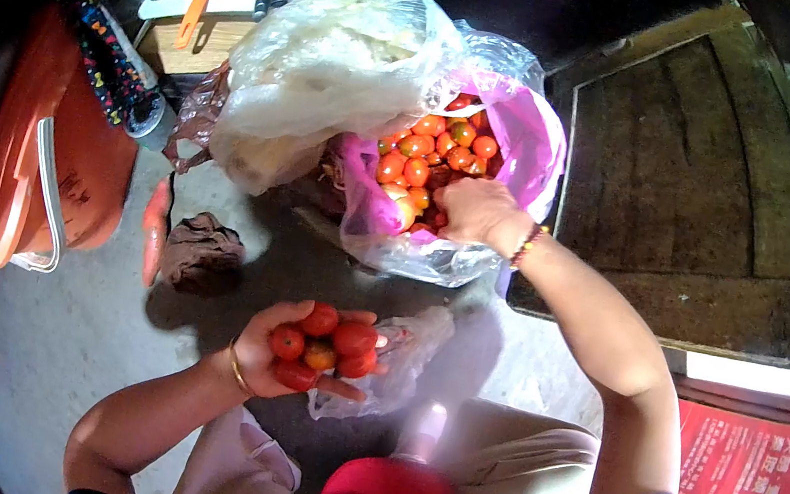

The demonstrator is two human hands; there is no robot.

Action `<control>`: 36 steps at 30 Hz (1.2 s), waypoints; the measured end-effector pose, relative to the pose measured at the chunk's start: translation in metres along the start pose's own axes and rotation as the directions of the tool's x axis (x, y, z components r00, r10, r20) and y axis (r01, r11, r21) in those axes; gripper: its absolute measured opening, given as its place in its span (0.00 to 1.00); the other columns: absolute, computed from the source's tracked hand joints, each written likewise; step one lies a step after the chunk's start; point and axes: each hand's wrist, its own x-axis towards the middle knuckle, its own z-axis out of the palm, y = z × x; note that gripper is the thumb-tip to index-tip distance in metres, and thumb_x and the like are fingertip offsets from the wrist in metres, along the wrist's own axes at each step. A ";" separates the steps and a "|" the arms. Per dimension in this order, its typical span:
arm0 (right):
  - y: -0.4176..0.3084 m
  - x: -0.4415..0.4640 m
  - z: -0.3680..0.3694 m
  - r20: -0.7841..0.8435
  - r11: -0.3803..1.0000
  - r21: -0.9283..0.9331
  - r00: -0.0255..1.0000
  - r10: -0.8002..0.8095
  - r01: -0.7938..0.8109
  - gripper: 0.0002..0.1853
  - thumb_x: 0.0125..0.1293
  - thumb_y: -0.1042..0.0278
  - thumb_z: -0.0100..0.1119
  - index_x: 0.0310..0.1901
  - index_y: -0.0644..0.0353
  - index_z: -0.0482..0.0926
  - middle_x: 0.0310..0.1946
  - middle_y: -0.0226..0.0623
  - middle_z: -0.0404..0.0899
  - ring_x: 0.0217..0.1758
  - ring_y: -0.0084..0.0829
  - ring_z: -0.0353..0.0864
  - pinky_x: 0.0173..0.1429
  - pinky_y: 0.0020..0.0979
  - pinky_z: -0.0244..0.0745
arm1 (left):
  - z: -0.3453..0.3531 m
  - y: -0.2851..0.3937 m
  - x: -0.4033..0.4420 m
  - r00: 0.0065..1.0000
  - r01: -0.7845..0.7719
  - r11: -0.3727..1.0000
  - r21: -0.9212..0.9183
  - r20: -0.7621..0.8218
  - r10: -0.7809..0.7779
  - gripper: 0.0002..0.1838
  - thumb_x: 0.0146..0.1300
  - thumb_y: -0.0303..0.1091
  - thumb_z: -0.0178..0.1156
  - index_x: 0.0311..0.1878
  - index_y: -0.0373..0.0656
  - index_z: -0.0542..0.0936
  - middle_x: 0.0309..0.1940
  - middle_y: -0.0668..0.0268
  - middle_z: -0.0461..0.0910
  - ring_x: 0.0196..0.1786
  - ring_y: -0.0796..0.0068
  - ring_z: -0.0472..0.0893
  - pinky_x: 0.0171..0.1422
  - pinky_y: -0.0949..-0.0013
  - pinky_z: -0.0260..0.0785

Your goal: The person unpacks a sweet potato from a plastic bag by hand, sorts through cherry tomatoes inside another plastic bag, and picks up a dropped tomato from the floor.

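Left hand [261,355] open under tomatoes [322,322], right hand [483,212] in bag [530,145], grip unclear, Chinese lettering [747,484]

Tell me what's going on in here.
Someone is handling tomatoes with both bare hands. Their right hand is down inside a pink bag of them, its fingertips hidden, so its grip can't be seen. The left hand, palm up, holds a handful, mostly red. A clear bag lies crumpled beside that hand.
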 end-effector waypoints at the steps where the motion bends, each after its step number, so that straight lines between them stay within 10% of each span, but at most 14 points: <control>1: 0.004 -0.004 -0.005 -0.024 0.996 0.082 0.999 -0.039 0.041 0.19 0.48 0.55 0.59 0.37 0.60 0.78 0.31 0.45 0.79 0.38 0.43 0.80 0.43 0.43 0.73 | 0.000 -0.002 -0.003 1.000 -0.027 1.000 -0.013 -0.016 0.026 0.34 0.60 0.54 0.47 0.64 0.42 0.61 0.61 0.53 0.64 0.63 0.47 0.64 0.63 0.40 0.56; 3: 0.018 -0.004 -0.008 -0.124 0.900 0.392 0.981 -0.151 0.188 0.18 0.50 0.57 0.61 0.39 0.61 0.78 0.28 0.40 0.80 0.32 0.35 0.80 0.37 0.36 0.74 | 0.003 0.000 -0.002 0.998 -0.063 0.996 -0.059 -0.011 0.062 0.33 0.61 0.54 0.46 0.64 0.42 0.61 0.61 0.52 0.64 0.63 0.46 0.64 0.65 0.41 0.54; 5: 0.031 0.000 0.004 -0.059 0.467 0.883 0.998 -0.004 0.054 0.15 0.54 0.62 0.60 0.42 0.60 0.78 0.27 0.31 0.78 0.27 0.21 0.76 0.32 0.23 0.72 | 0.004 0.005 -0.002 0.995 -0.097 0.991 -0.090 0.013 0.098 0.33 0.61 0.54 0.46 0.64 0.42 0.61 0.61 0.52 0.64 0.63 0.45 0.64 0.66 0.42 0.53; 7: 0.017 -0.025 -0.012 -0.037 -0.001 0.999 0.999 -0.032 0.037 0.14 0.60 0.63 0.57 0.46 0.58 0.75 0.30 0.26 0.77 0.24 0.14 0.72 0.24 0.14 0.66 | 0.008 0.008 -0.001 0.992 -0.124 0.985 -0.117 0.016 0.126 0.33 0.61 0.54 0.45 0.64 0.41 0.60 0.61 0.51 0.64 0.63 0.44 0.63 0.67 0.44 0.52; 10: 0.023 -0.026 -0.007 -0.065 -0.293 0.955 0.998 -0.017 0.057 0.13 0.61 0.59 0.59 0.41 0.58 0.77 0.30 0.28 0.78 0.23 0.16 0.73 0.20 0.16 0.66 | 0.006 0.009 0.003 0.989 -0.141 0.986 -0.089 0.040 0.144 0.33 0.62 0.54 0.45 0.64 0.41 0.60 0.62 0.51 0.63 0.64 0.43 0.62 0.68 0.44 0.51; 15: 0.039 -0.017 -0.005 -0.129 -0.085 0.985 0.968 0.217 0.151 0.13 0.60 0.59 0.59 0.36 0.61 0.78 0.25 0.30 0.76 0.23 0.18 0.73 0.23 0.18 0.66 | -0.007 0.000 0.012 0.988 -0.098 0.991 -0.087 0.115 0.108 0.31 0.63 0.51 0.44 0.63 0.40 0.62 0.60 0.51 0.65 0.63 0.44 0.64 0.68 0.47 0.52; 17: 0.031 -0.017 -0.013 -0.233 -0.021 0.970 0.944 0.234 0.244 0.13 0.61 0.58 0.58 0.39 0.61 0.78 0.26 0.29 0.76 0.22 0.19 0.72 0.26 0.21 0.67 | 0.007 0.000 0.000 0.990 -0.094 0.995 -0.023 -0.105 0.091 0.27 0.61 0.50 0.47 0.56 0.39 0.70 0.58 0.50 0.68 0.60 0.46 0.68 0.65 0.49 0.59; 20: 0.013 -0.020 -0.034 -0.164 -0.147 0.973 0.981 0.102 0.178 0.14 0.63 0.58 0.56 0.44 0.59 0.76 0.29 0.28 0.76 0.20 0.15 0.72 0.18 0.16 0.67 | 0.012 0.004 -0.001 0.985 -0.085 0.996 0.019 -0.148 0.087 0.29 0.65 0.47 0.44 0.64 0.39 0.61 0.59 0.55 0.68 0.60 0.49 0.68 0.67 0.54 0.58; 21: 0.011 -0.019 -0.031 -0.124 -0.229 0.962 0.987 0.106 0.146 0.12 0.63 0.60 0.56 0.43 0.58 0.75 0.28 0.28 0.75 0.18 0.16 0.72 0.15 0.17 0.67 | 0.000 0.002 0.004 0.941 -0.079 0.983 -0.166 0.312 0.129 0.29 0.65 0.47 0.43 0.64 0.39 0.60 0.61 0.57 0.66 0.63 0.50 0.65 0.69 0.51 0.54; 23: 0.010 -0.012 -0.020 -0.157 -0.229 0.957 0.981 0.110 0.179 0.09 0.63 0.61 0.57 0.36 0.57 0.74 0.26 0.28 0.75 0.17 0.18 0.72 0.16 0.18 0.67 | 0.015 0.005 -0.005 0.995 -0.089 0.980 -0.177 0.036 0.096 0.27 0.65 0.48 0.45 0.62 0.40 0.64 0.58 0.56 0.68 0.60 0.50 0.67 0.66 0.47 0.55; 36: -0.025 -0.048 -0.040 -0.055 -0.278 0.959 0.998 -0.032 0.044 0.11 0.63 0.59 0.56 0.35 0.58 0.74 0.29 0.32 0.77 0.21 0.22 0.73 0.19 0.23 0.68 | 0.080 0.021 -0.076 0.887 -0.460 0.887 0.034 0.051 0.458 0.29 0.63 0.50 0.43 0.65 0.49 0.60 0.63 0.56 0.63 0.66 0.46 0.60 0.66 0.45 0.53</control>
